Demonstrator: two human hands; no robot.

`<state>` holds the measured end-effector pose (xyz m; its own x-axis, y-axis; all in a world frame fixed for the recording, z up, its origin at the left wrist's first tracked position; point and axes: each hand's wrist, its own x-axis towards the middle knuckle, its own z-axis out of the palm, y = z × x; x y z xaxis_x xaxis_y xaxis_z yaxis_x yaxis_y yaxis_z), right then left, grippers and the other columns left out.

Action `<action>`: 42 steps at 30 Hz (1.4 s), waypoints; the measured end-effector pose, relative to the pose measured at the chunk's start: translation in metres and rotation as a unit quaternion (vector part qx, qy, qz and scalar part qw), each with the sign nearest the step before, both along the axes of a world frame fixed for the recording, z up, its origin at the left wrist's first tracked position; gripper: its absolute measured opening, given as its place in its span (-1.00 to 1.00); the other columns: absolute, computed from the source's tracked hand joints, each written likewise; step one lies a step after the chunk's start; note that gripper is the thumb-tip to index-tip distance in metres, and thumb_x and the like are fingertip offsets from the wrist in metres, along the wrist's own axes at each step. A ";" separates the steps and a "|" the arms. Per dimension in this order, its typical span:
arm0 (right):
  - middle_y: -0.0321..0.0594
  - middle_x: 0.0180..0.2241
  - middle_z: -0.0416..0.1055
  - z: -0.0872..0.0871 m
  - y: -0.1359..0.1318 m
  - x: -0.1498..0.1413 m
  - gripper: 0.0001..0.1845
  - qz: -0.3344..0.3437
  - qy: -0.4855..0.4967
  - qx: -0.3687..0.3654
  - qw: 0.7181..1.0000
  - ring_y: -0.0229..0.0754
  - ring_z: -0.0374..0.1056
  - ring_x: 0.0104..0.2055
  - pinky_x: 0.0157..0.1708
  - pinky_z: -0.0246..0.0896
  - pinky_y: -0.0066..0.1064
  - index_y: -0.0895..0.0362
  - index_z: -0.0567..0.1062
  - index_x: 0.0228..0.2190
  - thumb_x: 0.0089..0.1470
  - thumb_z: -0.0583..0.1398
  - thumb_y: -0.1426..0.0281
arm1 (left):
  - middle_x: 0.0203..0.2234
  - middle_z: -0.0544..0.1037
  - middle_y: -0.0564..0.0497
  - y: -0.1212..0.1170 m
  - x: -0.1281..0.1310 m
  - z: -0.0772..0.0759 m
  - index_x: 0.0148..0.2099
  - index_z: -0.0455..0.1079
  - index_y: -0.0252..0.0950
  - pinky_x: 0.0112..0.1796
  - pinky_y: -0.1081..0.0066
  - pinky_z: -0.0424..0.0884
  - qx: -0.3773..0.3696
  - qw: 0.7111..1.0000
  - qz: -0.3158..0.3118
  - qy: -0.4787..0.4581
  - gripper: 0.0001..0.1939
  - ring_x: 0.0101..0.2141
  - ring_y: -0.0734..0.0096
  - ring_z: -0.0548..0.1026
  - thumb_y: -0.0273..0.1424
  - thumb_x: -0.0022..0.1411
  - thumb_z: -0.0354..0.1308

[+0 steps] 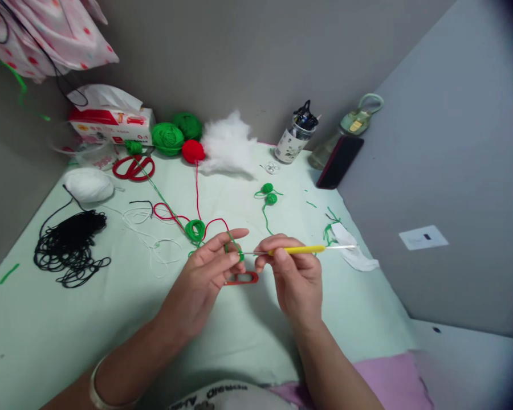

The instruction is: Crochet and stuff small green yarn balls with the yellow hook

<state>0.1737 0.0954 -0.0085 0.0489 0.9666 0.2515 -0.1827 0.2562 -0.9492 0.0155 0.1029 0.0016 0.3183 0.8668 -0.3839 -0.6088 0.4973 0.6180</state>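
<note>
In my right hand (293,279) is a yellow-handled crochet hook (303,249), held level with its metal tip pointing left. My left hand (211,265) pinches a small piece of green crochet work (241,257), with green yarn running over its fingers. The hook's tip reaches this piece; whether it passes through a loop I cannot tell. Just beyond the left hand lies a coil of green yarn (195,230). Two small green crocheted balls (271,199) with yarn tails sit further back. Partly hidden under the left fingers is an orange-red tool (250,277) with an oval opening.
Behind stand a tissue box (111,125), green yarn balls (167,138), a red yarn ball (193,152), white stuffing (228,142), red-handled scissors (133,168), a pen jar (294,141), a bottle (331,145) and a phone (340,162). Black yarn (70,245) and white yarn (89,185) lie left.
</note>
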 end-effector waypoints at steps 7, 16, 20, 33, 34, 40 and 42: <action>-0.20 -0.27 0.62 0.000 0.000 -0.002 -0.82 0.016 0.003 -0.020 1.000 -0.25 0.49 -0.43 -0.38 0.48 -0.35 0.06 0.63 -0.22 0.33 0.21 0.32 | -0.34 0.51 0.09 -0.002 0.000 -0.002 0.04 0.60 -0.16 -0.15 0.42 0.48 0.020 0.999 -0.035 0.025 -0.67 -0.33 0.48 0.52 -0.42 0.21 0.35; -0.11 -0.13 0.60 -0.001 -0.014 0.000 -0.67 -0.061 -0.368 0.214 0.903 -0.14 0.57 -0.17 -0.24 0.53 -0.32 0.03 0.56 0.01 0.32 0.14 0.54 | -0.41 0.48 0.14 -0.002 -0.002 0.001 0.10 0.56 -0.15 -0.26 0.52 0.41 0.040 0.995 0.009 0.092 -0.58 -0.38 0.53 0.46 -0.41 0.18 0.40; -0.10 -0.10 0.56 0.000 -0.013 -0.001 -0.63 -0.080 -0.391 0.240 0.885 -0.11 0.53 -0.07 -0.18 0.54 -0.32 -0.01 0.58 0.03 0.29 0.19 0.55 | -0.39 0.55 0.07 0.000 -0.001 -0.001 0.10 0.55 -0.25 -0.18 0.41 0.49 -0.030 0.999 -0.033 -0.006 -0.58 -0.36 0.47 0.52 -0.40 0.18 0.40; -0.17 -0.17 0.63 -0.003 -0.008 -0.007 -0.64 -0.070 -0.258 0.177 0.947 -0.11 0.54 -0.14 -0.21 0.54 -0.22 -0.04 0.59 -0.01 0.29 0.18 0.57 | -0.36 0.59 0.06 -0.003 0.004 0.003 0.03 0.58 -0.24 -0.15 0.38 0.47 -0.002 0.999 -0.015 0.033 -0.62 -0.32 0.42 0.56 -0.44 0.14 0.40; -0.15 -0.14 0.62 -0.004 -0.010 -0.007 -0.61 -0.077 -0.297 0.192 0.932 -0.11 0.54 -0.12 -0.21 0.54 -0.24 -0.05 0.58 0.01 0.28 0.19 0.58 | -0.35 0.60 0.05 -0.003 0.005 0.003 0.05 0.58 -0.23 -0.16 0.38 0.47 -0.008 1.000 -0.014 0.024 -0.62 -0.32 0.42 0.56 -0.43 0.15 0.40; -0.14 -0.19 0.61 -0.002 -0.009 0.000 -0.70 -0.091 -0.278 0.156 0.943 -0.12 0.55 -0.22 -0.28 0.53 -0.27 -0.02 0.63 -0.07 0.30 0.17 0.52 | -0.38 0.59 0.04 0.001 0.000 0.000 -0.02 0.64 -0.31 -0.18 0.42 0.47 -0.042 0.997 -0.031 -0.058 -0.74 -0.36 0.47 0.52 -0.46 0.22 0.30; -0.19 -0.30 0.59 0.000 -0.005 0.001 -0.78 -0.085 -0.147 0.081 0.982 -0.19 0.50 -0.38 -0.38 0.50 -0.31 0.02 0.64 -0.18 0.34 0.16 0.44 | -0.46 0.52 0.07 0.002 -0.002 -0.001 -0.04 0.63 -0.31 -0.22 0.41 0.48 -0.040 0.998 -0.024 -0.039 -0.73 -0.42 0.49 0.49 -0.47 0.19 0.33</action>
